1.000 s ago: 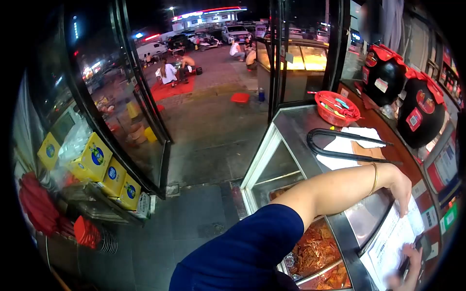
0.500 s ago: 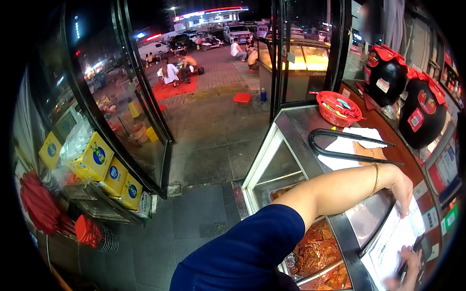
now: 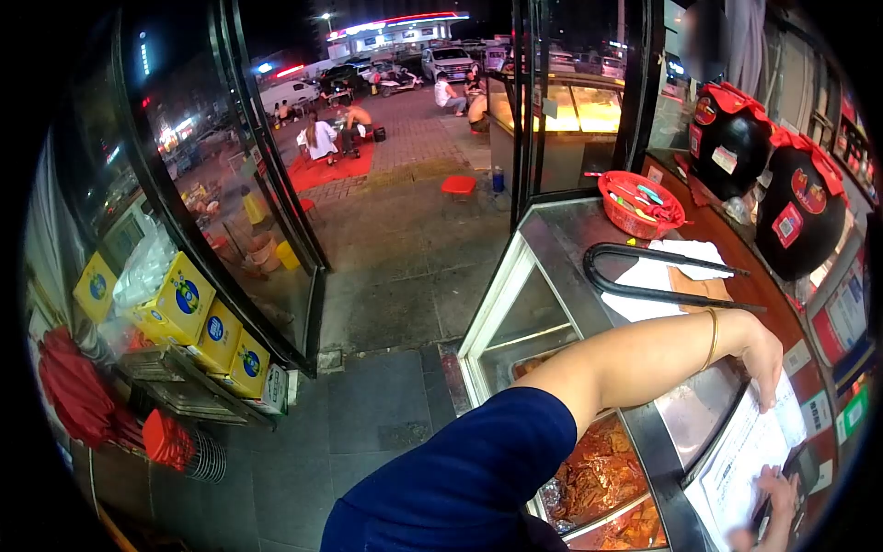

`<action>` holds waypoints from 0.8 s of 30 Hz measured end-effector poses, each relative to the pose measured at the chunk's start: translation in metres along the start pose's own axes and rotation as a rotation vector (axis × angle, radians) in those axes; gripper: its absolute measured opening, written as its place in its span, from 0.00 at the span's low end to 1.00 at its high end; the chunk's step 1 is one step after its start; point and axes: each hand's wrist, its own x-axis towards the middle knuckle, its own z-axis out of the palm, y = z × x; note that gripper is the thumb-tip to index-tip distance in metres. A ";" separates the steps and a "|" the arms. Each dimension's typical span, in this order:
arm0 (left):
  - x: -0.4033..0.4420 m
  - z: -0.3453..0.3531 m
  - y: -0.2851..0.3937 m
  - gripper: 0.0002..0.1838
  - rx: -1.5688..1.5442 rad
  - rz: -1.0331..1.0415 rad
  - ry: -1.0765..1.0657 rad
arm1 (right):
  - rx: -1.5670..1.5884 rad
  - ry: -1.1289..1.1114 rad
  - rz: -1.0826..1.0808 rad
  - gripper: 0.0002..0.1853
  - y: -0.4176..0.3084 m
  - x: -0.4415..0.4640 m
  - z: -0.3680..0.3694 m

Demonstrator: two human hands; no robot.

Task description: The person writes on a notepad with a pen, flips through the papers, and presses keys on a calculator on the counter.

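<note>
My left arm, in a dark blue sleeve with a gold bangle (image 3: 712, 340), reaches across the steel counter to the right. My left hand (image 3: 763, 361) bends down over the upper edge of a stack of printed paper sheets (image 3: 736, 460), its fingers close together on them. Lower down, my right hand (image 3: 780, 495) rests at the right side of the same sheets, fingers somewhat apart on the page. A small dark shape beside its palm is too unclear to name. Below my left arm, trays of red-sauced food (image 3: 602, 469) show through the display case.
A black U-shaped bar (image 3: 602, 276) lies on papers at the counter's far part, near a red basket (image 3: 635, 221) of small items. Two black jars (image 3: 800, 212) stand at right. Yellow boxes (image 3: 216, 336) and red stools (image 3: 167, 440) are at left. People sit outside beyond the open doorway.
Hardly anything differs. My right hand has shifted very slightly on the sheets; my left hand stays in place.
</note>
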 end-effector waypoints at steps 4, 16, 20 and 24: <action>-0.001 -0.001 0.001 0.22 0.011 -0.004 -0.003 | 0.013 0.012 -0.005 0.41 0.000 0.000 0.001; -0.005 -0.001 0.003 0.22 0.039 -0.006 0.001 | -0.037 0.046 -0.118 0.36 0.005 0.005 0.001; -0.007 -0.002 0.006 0.22 0.076 -0.024 0.004 | -0.031 0.044 -0.102 0.36 -0.004 0.005 -0.001; -0.007 -0.002 0.008 0.22 0.097 -0.047 -0.002 | -0.075 0.078 0.069 0.36 0.009 0.000 0.013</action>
